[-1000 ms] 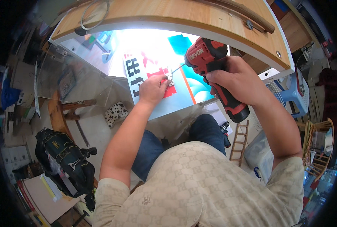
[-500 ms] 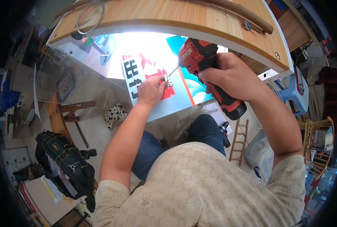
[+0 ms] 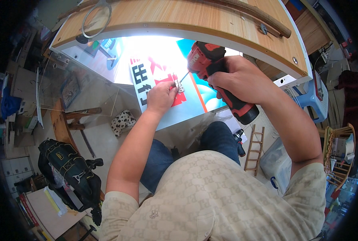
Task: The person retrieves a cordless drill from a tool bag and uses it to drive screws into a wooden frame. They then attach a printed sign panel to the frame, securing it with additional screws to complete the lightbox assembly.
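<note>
Seemingly, the drill (image 3: pixel 203 60) touches the metal bracket (image 3: pixel 180 86).

Red-black power driver (image 3: pixel 200 60), tilted, bit (image 3: pixel 185 76) at small metal bracket (image 3: pixel 180 86) over printed panel (image 3: pixel 167 119).

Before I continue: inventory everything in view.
Power drill: 1, red-black, upper centre
Metal plate: 1, silver, upper centre
Printed panel: 1, multicoloured, behind metal plate
Worktop: 1, tan, top edge
Ring: 1, grey, upper left
Screw: 1, grey, upper right
Tool bag: 1, black, lower left
Spotted item: 1, white, left-centre
Second drill: 1, dark, right-centre
Ladder: 1, brown, lower right
Bin: 1, translucent, beside ladder
Stool: 1, blue, right
Chair: 1, brown, far right
Other clutter: uncounted, various, around edges
Right hand: 1, bare, on power drill
Left hand: 1, bare, at metal plate
</note>
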Demonstrator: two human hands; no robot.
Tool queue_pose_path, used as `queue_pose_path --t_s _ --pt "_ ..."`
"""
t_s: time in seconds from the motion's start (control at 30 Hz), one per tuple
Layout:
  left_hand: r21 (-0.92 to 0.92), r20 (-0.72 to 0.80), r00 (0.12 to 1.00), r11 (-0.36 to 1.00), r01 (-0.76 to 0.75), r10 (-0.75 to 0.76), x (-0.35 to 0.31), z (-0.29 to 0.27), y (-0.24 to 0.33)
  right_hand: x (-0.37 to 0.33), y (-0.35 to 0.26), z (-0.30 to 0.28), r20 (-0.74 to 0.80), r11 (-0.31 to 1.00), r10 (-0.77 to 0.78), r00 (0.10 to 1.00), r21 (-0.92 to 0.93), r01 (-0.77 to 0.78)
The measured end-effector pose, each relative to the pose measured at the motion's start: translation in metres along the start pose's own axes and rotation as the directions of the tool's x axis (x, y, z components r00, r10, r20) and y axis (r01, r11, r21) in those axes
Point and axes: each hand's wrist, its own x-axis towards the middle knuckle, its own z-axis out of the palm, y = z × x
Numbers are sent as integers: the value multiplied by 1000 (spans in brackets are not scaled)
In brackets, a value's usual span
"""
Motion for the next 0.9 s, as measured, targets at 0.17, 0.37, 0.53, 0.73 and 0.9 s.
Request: queue_pose_path --t_s 0.17,0.37,0.53,0.73,0.9 --pt "5 -10 999 999 -36 36 0 1 -2 7 -17 0 -36 979 0 999 -202 -8" --pt "10 -40 997 997 -71 71 0 4 -3 8 -46 -3 18 946 119 993 -306 -108" --pt "8 -42 996 997 -77 77 0 4 -3 11 -55 -2 47 937 118 992 -337 -95" --pt "26 -33 997 998 -64 65 0 5 -3 15 -54 0 80 944 128 989 -316 -97" --pt "21 -33 998 998 -61 61 0 5 -3 18 -51 -1 77 961 138 987 -253 -114"
